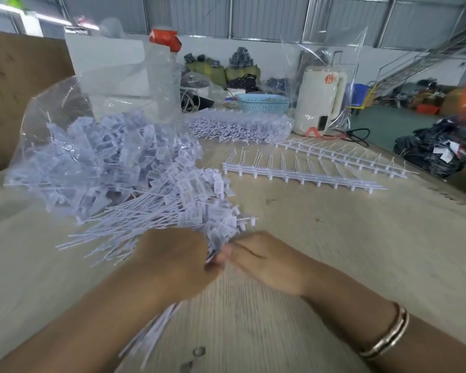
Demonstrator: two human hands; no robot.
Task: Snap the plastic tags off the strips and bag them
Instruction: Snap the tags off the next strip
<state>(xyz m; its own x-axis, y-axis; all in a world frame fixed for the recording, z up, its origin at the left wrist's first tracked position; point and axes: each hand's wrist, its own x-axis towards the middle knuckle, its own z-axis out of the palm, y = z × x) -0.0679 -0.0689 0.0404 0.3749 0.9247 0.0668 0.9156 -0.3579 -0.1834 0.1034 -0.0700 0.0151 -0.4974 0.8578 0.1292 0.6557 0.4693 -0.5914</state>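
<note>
Big wooden table [334,251], with a grey shed wall far behind. Loose white tags [189,208] heaped at mid frame, just above both hands. Left hand [172,262] curled round a bunch of them, thin tails poking out lower down. Right hand [264,259] pinching the same bunch, fingers pressed together. Clear bag [78,157] full of tags at upper left. White strips [301,170] lying flat at right of middle. Blue basket [262,103] and white kettle [320,100] near the top.
</note>
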